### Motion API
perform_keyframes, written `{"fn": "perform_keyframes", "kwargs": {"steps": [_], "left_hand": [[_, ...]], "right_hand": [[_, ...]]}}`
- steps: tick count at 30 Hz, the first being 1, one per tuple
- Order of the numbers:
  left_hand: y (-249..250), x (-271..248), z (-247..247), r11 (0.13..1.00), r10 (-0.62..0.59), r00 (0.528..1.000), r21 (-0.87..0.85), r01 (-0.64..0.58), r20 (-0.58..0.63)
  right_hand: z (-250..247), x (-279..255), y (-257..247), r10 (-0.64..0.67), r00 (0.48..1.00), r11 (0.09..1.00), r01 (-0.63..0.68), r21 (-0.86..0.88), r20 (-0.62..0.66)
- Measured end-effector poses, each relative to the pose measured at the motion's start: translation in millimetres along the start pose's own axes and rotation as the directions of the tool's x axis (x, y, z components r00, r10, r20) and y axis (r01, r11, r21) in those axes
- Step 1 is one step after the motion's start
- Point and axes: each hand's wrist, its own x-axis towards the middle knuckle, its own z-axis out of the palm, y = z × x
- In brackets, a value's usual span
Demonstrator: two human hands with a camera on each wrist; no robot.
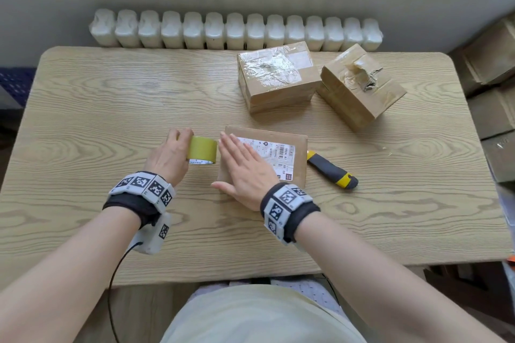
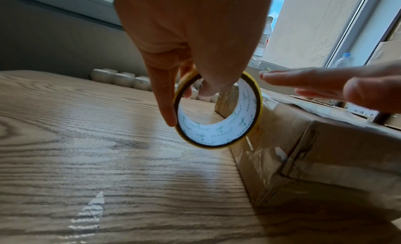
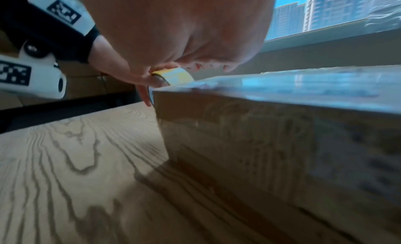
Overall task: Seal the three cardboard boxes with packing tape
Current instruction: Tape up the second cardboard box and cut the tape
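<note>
A flat cardboard box (image 1: 298,145) with a white shipping label lies near the table's front middle. My right hand (image 1: 245,167) rests flat on its top, fingers straight. My left hand (image 1: 170,156) grips a yellow roll of packing tape (image 1: 203,150) just left of the box, close against the box's left side (image 2: 325,153). In the left wrist view my fingers pass through the roll's (image 2: 219,131) white core. Two more cardboard boxes, one (image 1: 276,78) with crumpled clear tape on top and one (image 1: 359,86) with torn brown tape, stand at the back right.
A yellow and black utility knife (image 1: 331,170) lies just right of the labelled box. The wooden table (image 1: 111,97) has a white radiator (image 1: 234,30) behind it. Stacked cardboard (image 1: 496,86) stands off the table's right edge.
</note>
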Motion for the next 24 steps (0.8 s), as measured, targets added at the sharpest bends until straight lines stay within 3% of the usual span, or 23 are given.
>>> {"fn": "perform_keyframes", "kwargs": {"steps": [9,18,24], "left_hand": [[0.3,-3.3,-2.9,1.0,-0.009,1.0,0.003,0.009,0.002],[-2.0,-2.4,-3.6,1.0,0.007,1.0,-0.003,-0.007,0.023],[-0.8,-3.5,-3.7,1.0,0.016,1.0,0.0,-0.016,0.027]], "right_hand": [[15.8,-10.2,-3.0,0.084,0.996,0.996,-0.084,0.021,-0.016],[26.8,-45.1,32.8,0.177,0.982,0.984,-0.176,0.027,-0.057],[28.1,-67.7,61.5,0.31,0.949,0.951,-0.307,0.047,-0.062]]}}
